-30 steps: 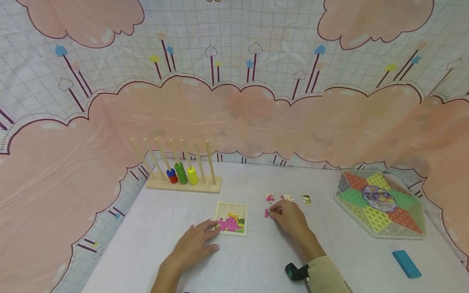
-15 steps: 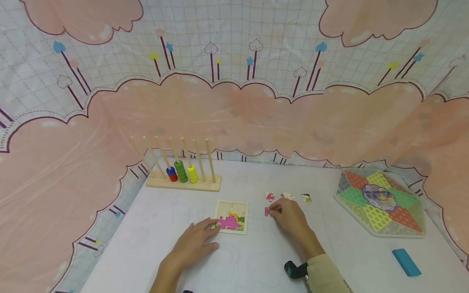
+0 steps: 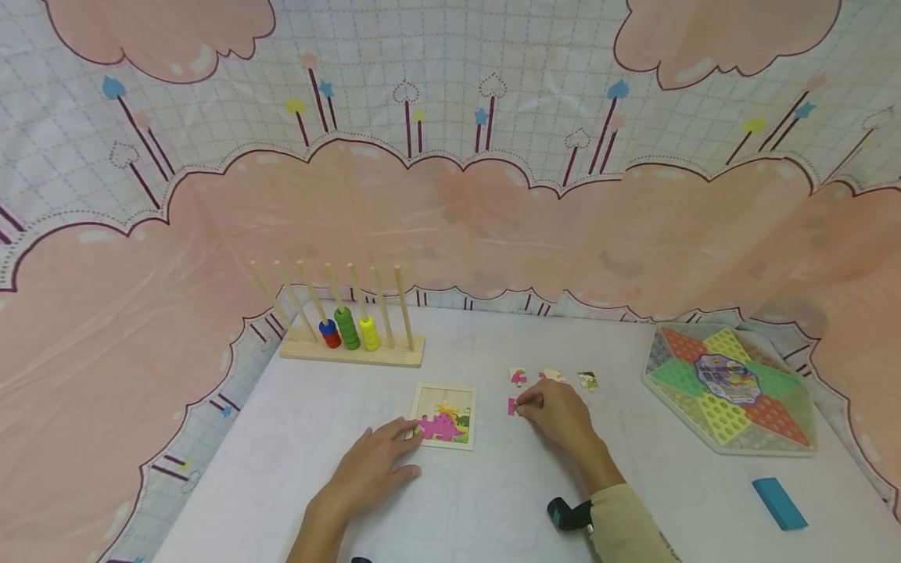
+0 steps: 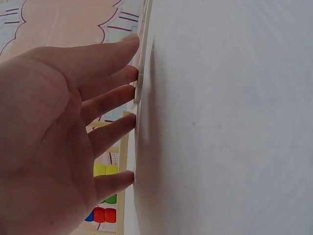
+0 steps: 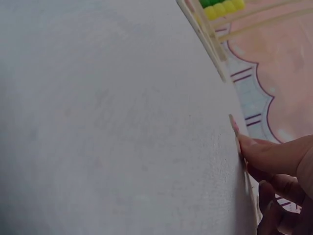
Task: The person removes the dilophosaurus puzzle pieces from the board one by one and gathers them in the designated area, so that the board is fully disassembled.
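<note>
Head view, tray: the wooden tray lies near the middle of the white table; fitted puzzle pieces forming a pink dinosaur fill its near part, while pale base shows in its far part.
Head view, left hand: the left hand, fingers loosely extended, grips nothing; its fingertips lie at the tray's near left corner, covering a little of it.
Head view, right hand: the right hand pinches a pink puzzle piece, right of the tray; the fingers hide part of the piece.
Head view, loose pieces: three puzzle pieces lie in a row beyond the right hand, the middle one partly covered by it.
Head view, abacus: at the table's far left corner, the wooden abacus carries blue, red, green and yellow beads on three rods.
Head view, box: by the far right corner, a flat box shows red, yellow and green shapes; its label is too small to read.
Head view, right edge: a blue block lies nearby.
Head view, near edge: cut off, as is a dark object.
Left wrist view: the fingers are spread at the tray, seen edge-on; its contents are hidden.
Right wrist view: thumb and finger hold the piece by its edge; its picture is hard to make out.
</note>
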A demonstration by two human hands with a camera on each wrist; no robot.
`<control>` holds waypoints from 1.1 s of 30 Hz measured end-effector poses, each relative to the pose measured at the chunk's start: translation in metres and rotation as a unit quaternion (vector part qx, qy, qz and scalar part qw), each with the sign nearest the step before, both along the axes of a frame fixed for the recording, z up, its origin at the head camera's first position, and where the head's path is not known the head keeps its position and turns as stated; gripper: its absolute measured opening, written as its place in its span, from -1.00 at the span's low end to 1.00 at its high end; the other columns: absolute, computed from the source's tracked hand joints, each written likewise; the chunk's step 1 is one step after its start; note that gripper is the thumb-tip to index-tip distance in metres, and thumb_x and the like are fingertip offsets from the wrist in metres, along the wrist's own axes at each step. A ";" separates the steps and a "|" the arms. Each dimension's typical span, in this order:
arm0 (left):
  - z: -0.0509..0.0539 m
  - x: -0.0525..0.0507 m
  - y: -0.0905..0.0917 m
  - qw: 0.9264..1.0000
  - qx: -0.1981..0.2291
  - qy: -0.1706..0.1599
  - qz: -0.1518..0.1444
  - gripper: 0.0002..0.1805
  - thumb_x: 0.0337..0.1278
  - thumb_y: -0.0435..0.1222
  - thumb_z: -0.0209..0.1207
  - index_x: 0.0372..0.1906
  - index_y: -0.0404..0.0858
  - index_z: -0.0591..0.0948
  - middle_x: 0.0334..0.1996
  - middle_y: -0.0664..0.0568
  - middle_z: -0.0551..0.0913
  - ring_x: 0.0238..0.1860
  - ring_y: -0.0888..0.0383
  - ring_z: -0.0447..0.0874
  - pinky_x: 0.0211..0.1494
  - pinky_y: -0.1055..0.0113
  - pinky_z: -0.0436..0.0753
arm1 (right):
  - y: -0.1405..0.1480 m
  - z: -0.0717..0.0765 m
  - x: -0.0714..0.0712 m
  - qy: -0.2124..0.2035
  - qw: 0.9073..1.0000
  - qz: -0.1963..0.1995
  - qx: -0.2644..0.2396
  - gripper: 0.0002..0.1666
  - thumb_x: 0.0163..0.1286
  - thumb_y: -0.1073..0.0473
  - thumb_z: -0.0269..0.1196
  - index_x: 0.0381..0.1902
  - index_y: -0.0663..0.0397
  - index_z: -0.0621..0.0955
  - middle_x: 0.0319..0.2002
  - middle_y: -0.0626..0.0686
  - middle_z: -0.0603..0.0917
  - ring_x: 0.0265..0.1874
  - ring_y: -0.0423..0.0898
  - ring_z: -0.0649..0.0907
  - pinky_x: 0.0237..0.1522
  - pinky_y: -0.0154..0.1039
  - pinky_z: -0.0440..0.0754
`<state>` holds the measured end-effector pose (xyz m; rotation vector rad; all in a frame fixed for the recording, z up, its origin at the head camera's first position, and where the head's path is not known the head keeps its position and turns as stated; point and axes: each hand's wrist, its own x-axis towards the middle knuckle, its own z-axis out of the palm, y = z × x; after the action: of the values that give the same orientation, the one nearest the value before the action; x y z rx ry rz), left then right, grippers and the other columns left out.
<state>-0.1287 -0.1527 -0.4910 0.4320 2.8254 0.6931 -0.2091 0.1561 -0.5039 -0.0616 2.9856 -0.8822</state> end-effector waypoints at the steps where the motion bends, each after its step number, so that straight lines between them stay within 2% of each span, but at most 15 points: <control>1: 0.000 0.000 0.000 1.000 -0.001 -0.001 0.001 -0.41 0.19 -0.10 0.39 0.32 -0.12 0.60 0.46 0.02 0.49 0.56 -0.13 0.32 0.54 -0.38 0.25 | 0.001 0.000 0.000 -0.005 1.000 -0.001 -0.006 -0.91 0.18 0.12 0.53 -0.34 -0.19 0.82 -0.34 -0.11 0.75 -0.41 -0.18 0.55 -0.41 -0.34 0.43; 7: 0.001 -0.001 0.000 1.000 -0.001 -0.004 0.004 -0.41 0.18 -0.09 0.39 0.32 -0.11 0.60 0.46 0.02 0.49 0.56 -0.13 0.32 0.55 -0.37 0.24 | 0.002 -0.002 -0.001 -0.007 1.000 0.001 -0.021 -0.91 0.18 0.13 0.53 -0.33 -0.17 0.83 -0.36 -0.11 0.74 -0.41 -0.19 0.56 -0.40 -0.34 0.45; 23: 0.001 0.001 0.000 1.000 0.008 -0.001 0.001 -0.41 0.17 -0.10 0.40 0.31 -0.12 0.62 0.45 0.01 0.50 0.55 -0.15 0.33 0.53 -0.40 0.24 | 0.001 -0.003 -0.001 -0.003 1.000 0.005 -0.018 -0.93 0.21 0.18 0.49 -0.34 -0.14 0.82 -0.37 -0.09 0.73 -0.41 -0.19 0.57 -0.39 -0.32 0.47; 33: 0.002 0.000 0.000 1.000 0.002 -0.009 0.004 -0.41 0.18 -0.08 0.39 0.32 -0.10 0.61 0.46 0.02 0.49 0.56 -0.13 0.32 0.54 -0.40 0.23 | -0.001 0.001 0.000 0.026 0.999 -0.012 -0.020 -0.91 0.14 0.14 0.55 -0.40 -0.10 0.80 -0.43 -0.11 0.77 -0.43 -0.21 0.60 -0.37 -0.32 0.49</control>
<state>-0.1290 -0.1527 -0.4891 0.4123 2.8115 0.7017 -0.2092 0.1552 -0.5028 -0.0509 3.0220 -0.9574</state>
